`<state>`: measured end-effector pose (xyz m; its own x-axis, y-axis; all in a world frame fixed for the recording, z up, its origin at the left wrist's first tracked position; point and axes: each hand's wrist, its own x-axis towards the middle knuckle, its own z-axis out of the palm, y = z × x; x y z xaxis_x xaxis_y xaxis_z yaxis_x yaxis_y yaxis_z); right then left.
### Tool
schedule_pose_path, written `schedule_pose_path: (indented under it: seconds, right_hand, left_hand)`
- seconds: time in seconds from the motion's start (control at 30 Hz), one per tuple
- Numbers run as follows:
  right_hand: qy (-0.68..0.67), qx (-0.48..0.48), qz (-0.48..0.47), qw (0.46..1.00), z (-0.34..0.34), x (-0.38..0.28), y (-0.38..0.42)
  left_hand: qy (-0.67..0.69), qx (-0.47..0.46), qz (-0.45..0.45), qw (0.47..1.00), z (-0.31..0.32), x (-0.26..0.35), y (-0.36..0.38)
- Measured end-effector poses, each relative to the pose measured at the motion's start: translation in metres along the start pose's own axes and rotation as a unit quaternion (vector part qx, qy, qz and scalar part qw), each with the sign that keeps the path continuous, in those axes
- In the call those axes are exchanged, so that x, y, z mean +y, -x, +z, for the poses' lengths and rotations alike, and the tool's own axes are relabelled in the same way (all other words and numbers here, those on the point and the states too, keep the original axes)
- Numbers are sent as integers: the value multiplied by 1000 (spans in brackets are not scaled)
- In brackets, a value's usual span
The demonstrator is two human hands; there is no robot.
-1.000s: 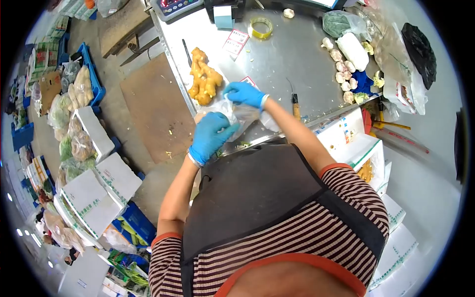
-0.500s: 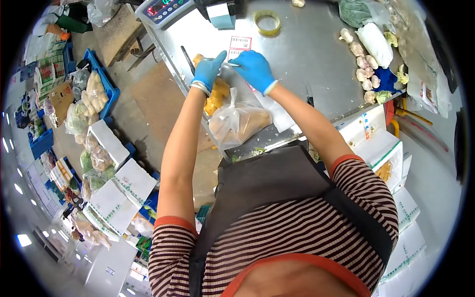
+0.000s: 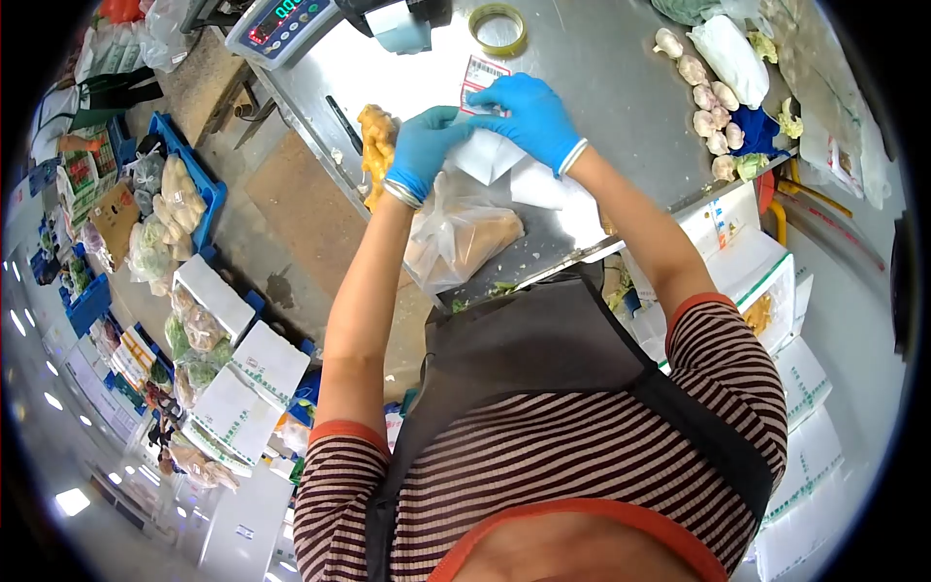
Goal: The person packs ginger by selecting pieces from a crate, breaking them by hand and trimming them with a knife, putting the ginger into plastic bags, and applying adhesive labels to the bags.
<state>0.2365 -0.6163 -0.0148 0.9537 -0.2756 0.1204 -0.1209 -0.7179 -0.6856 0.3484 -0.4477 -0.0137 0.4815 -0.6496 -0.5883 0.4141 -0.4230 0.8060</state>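
In blue gloves, my two hands meet over the metal table, closed on a white strip of label paper (image 3: 488,158). My left hand (image 3: 424,147) pinches at its left side; the fingertips are partly hidden. My right hand (image 3: 536,121) grips it from the right, thumb toward the left fingers. A printed label (image 3: 479,80) with a red border and barcode shows just beyond the right fingers. More of the white paper trails beneath my right wrist. Close by lies a tied clear plastic bag (image 3: 464,236) with light brown pieces inside. Knobbly yellow ginger-like pieces (image 3: 376,145) lie left of my left hand.
A digital scale (image 3: 281,27), a black label printer (image 3: 417,14) and a roll of tape (image 3: 497,29) stand at the far side. Garlic bulbs (image 3: 705,97) and a white bag (image 3: 732,60) lie on the right. A dark pen-like tool (image 3: 341,120) lies near the left edge.
My hands have come closer together on the paper strip, which now hangs bent below them. My right hand has turned. The head view has shifted slightly.
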Motion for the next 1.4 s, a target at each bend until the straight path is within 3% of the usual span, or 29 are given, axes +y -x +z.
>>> schedule_pose_path:
  seconds: [0.07,0.1,0.2,0.23,0.3,0.37,0.43,0.47,0.53,0.67,0.7,0.8,0.83,0.93,0.97,1.07,1.1,1.13,1.2,1.23,1.3,1.4]
  right_hand:
    - [56,-11,-79,995,7,4,-4]
    - [31,-6,-69,997,7,5,-6]
    - [-83,-51,126,987,0,11,-15]
    - [-199,-21,212,957,1,23,-16]
    - [-158,168,228,946,6,66,-17]
    - [-143,270,271,913,-18,87,-16]
    - [-182,342,230,892,-31,78,-6]
    - [-160,333,187,910,-34,62,2]
    - [-114,314,96,938,-38,20,24]
    - [-59,166,-121,977,-16,-45,88]
    - [-47,83,-163,982,-6,-51,108]
    - [28,-87,-236,967,48,-42,149]
    - [62,-130,-250,957,56,-40,157]
    - [82,-176,-261,946,55,-25,175]
    - [34,-179,-236,955,48,-21,177]
    - [-66,-42,-155,985,42,-26,164]
    - [-12,-20,-140,990,55,-22,159]
    - [35,6,-130,991,72,-14,152]
    - [-81,-152,103,980,99,-9,141]
    - [-59,-147,67,985,110,4,146]
    - [-19,-131,-20,991,110,29,154]
    - [18,-133,-139,981,67,-6,151]
  left_hand:
    - [-35,4,40,999,5,0,0]
    - [-61,13,51,997,2,-4,-2]
    - [-49,23,58,997,0,-2,4]
    - [-25,19,63,998,-2,-2,3]
    - [38,52,47,997,-10,-10,-4]
    - [129,57,57,988,-23,-6,-2]
    - [149,94,69,982,-35,3,14]
    - [138,119,74,981,-39,4,26]
    - [-62,94,131,985,-45,-6,55]
    - [-379,63,208,900,-15,-27,132]
    - [-436,64,216,871,-9,-44,139]
    - [-322,123,161,925,-10,-92,115]
    - [-257,167,187,933,-1,-87,111]
    - [-253,186,153,937,3,-103,97]
    - [-264,191,172,930,5,-119,90]
    - [-315,242,235,887,7,-143,68]
    - [-311,205,157,915,10,-142,69]
    - [-320,220,153,909,20,-141,68]
    - [-233,208,181,933,38,-157,58]
    - [-209,191,162,945,46,-149,65]
    - [-170,202,239,934,53,-163,78]
    - [32,152,143,977,67,-131,143]
